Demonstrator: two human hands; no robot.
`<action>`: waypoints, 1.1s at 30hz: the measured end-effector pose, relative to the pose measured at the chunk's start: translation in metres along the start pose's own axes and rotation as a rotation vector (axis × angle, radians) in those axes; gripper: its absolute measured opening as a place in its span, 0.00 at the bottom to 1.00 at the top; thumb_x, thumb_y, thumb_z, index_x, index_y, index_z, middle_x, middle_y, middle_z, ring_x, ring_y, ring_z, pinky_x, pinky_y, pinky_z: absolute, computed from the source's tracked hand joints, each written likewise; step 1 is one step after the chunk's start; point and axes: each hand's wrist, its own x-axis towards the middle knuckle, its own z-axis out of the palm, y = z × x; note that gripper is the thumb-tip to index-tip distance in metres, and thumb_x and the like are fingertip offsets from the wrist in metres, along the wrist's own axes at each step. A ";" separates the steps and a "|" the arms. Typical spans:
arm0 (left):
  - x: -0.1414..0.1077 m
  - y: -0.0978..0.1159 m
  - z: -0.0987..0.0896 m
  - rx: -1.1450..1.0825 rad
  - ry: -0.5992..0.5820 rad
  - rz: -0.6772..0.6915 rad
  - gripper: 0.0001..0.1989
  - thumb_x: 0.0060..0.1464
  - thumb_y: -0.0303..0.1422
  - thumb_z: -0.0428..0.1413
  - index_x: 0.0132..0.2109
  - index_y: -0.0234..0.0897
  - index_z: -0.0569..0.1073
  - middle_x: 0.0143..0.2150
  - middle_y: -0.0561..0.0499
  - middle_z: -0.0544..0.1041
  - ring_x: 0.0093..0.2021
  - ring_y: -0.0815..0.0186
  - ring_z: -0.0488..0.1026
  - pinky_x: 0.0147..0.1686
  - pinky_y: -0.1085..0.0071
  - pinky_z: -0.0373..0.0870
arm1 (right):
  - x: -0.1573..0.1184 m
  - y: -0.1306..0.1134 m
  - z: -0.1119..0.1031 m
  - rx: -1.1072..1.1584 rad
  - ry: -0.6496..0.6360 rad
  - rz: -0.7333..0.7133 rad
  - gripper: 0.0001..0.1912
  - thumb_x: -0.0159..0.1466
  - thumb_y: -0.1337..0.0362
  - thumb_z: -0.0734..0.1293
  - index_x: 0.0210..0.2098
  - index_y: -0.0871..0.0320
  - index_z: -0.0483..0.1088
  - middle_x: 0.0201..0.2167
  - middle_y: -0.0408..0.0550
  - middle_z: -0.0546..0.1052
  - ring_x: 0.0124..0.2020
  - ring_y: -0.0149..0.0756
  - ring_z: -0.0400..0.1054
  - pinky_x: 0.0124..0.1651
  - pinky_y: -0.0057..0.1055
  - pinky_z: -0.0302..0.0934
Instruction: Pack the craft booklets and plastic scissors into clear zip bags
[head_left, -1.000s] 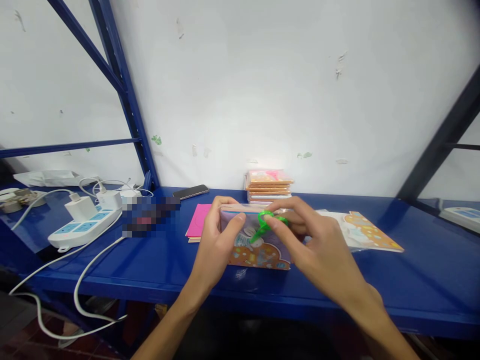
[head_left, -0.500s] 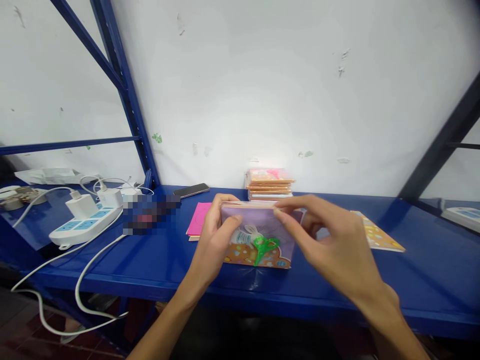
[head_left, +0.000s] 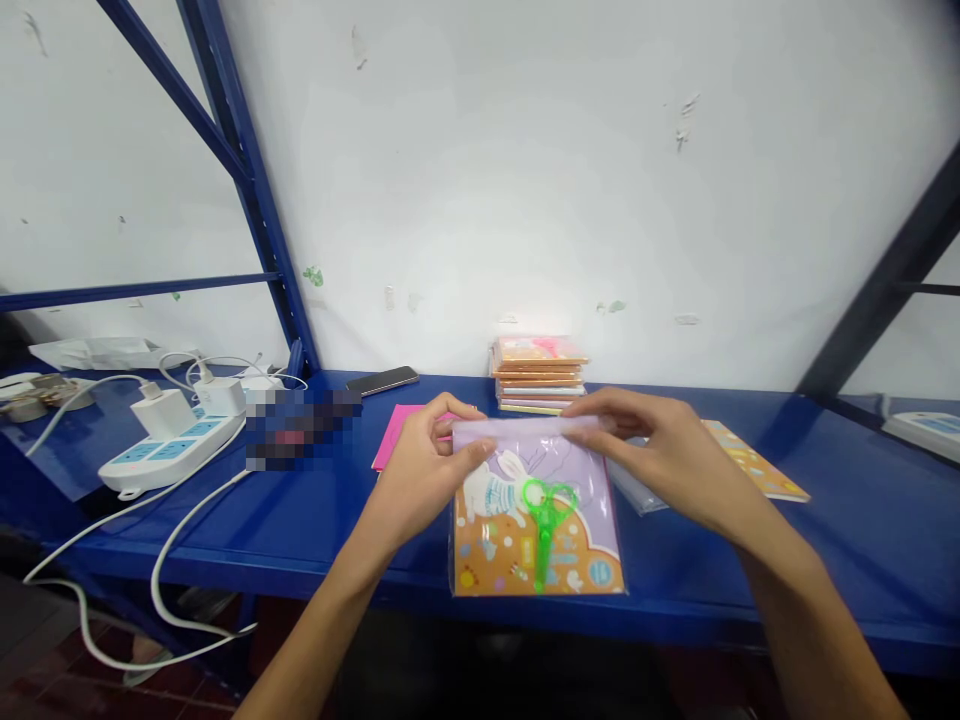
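A clear plastic packet (head_left: 491,560) holds a purple and orange book with a white rabbit on its cover. Green scissors (head_left: 550,510) lie inside over the cover. My left hand (head_left: 431,465) pinches the packet's upper left edge between thumb and fingers. At the upper right edge, my right hand (head_left: 652,450) grips the top fold of the plastic. The packet faces me, held above the front edge of the blue table (head_left: 300,520).
Behind the packet stands a stack of similar packets (head_left: 540,375). A pink item (head_left: 391,432) lies left, an orange booklet (head_left: 754,465) and clear plastic (head_left: 637,485) right. Farther left are a phone (head_left: 382,380), a power strip (head_left: 161,450) and white cables.
The packet has tilted so its whole front now shows, with its lower edge nearer to me. Both hands still hold its top, and clear plastic behind my right hand has come into view.
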 end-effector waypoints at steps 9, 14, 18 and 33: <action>-0.003 -0.021 0.009 0.819 -0.141 -0.090 0.04 0.55 0.31 0.59 0.40 0.39 0.74 0.40 0.47 0.80 0.44 0.53 0.75 0.41 0.61 0.66 | -0.024 0.059 0.042 -0.304 -0.209 -0.064 0.12 0.73 0.63 0.63 0.44 0.53 0.80 0.43 0.46 0.83 0.45 0.45 0.77 0.48 0.42 0.69; -0.009 -0.020 0.017 1.014 -0.182 0.001 0.11 0.61 0.33 0.57 0.48 0.33 0.76 0.49 0.39 0.77 0.54 0.49 0.71 0.53 0.54 0.65 | -0.040 0.067 0.051 -0.401 -0.113 -0.155 0.13 0.73 0.65 0.61 0.44 0.55 0.79 0.43 0.48 0.82 0.47 0.46 0.73 0.50 0.44 0.69; -0.009 -0.024 0.020 1.022 -0.254 0.134 0.13 0.62 0.30 0.55 0.52 0.33 0.76 0.51 0.40 0.77 0.55 0.51 0.70 0.57 0.54 0.65 | -0.043 0.065 0.048 -0.403 -0.078 -0.207 0.12 0.73 0.66 0.62 0.46 0.56 0.78 0.42 0.49 0.81 0.45 0.44 0.73 0.50 0.44 0.68; -0.003 -0.036 0.029 0.915 -0.295 0.299 0.15 0.65 0.35 0.55 0.54 0.34 0.76 0.49 0.45 0.77 0.52 0.56 0.72 0.54 0.57 0.69 | -0.048 0.055 0.047 -0.350 -0.070 -0.174 0.13 0.70 0.71 0.61 0.44 0.55 0.76 0.43 0.49 0.80 0.45 0.43 0.73 0.51 0.42 0.67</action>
